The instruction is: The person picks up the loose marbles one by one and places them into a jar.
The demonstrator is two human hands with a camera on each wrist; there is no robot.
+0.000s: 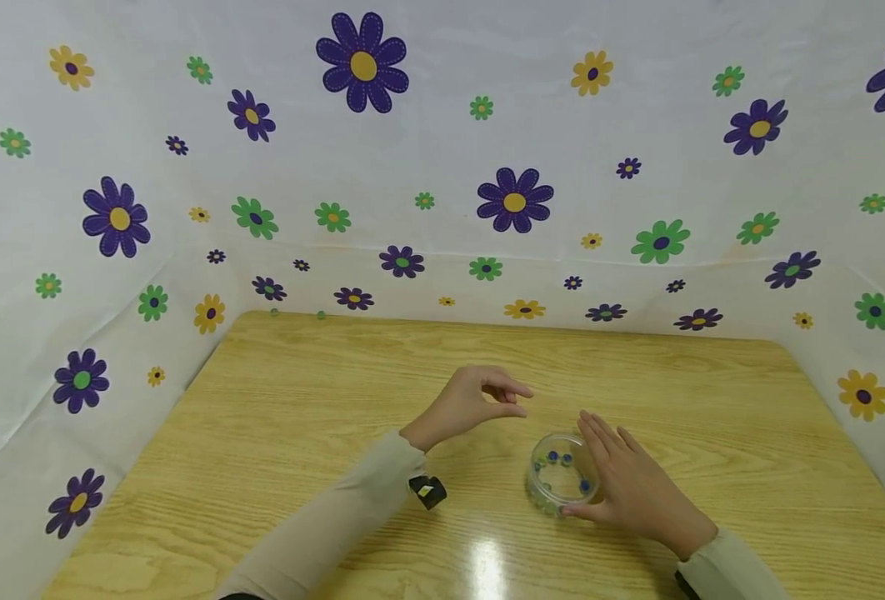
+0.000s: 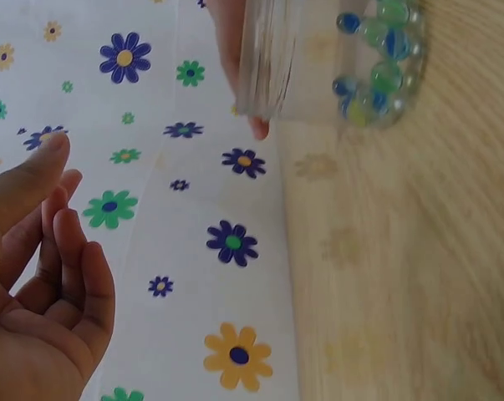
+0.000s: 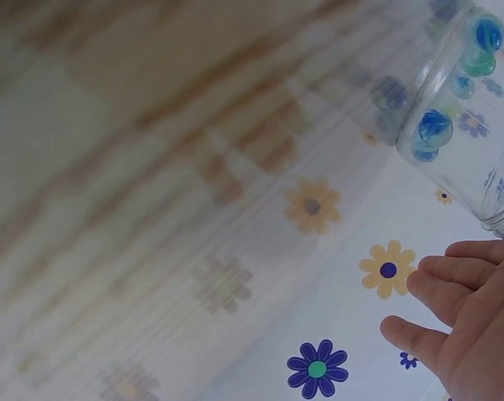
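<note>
A clear round jar [image 1: 538, 498] stands upright and lidless on the table, with several blue and green glass marbles [image 2: 388, 77] at its bottom. My right hand [image 1: 633, 492] is at the jar's right side. Its thumb reaches the near rim and its fairly straight fingers extend past the far side. In the right wrist view those fingers lie right by the jar's mouth. My left hand [image 1: 480, 396] hovers to the left of the jar and beyond it. A gap shows between its thumb and index finger, with nothing held there; the other fingers are loosely bent.
The wooden table [image 1: 300, 400] is backed and flanked by a white cloth [image 1: 427, 150] with printed flowers. Two small green round things [image 1: 321, 315] sit at the table's far left edge. A dark band with a tag [image 1: 428, 492] is on the left wrist.
</note>
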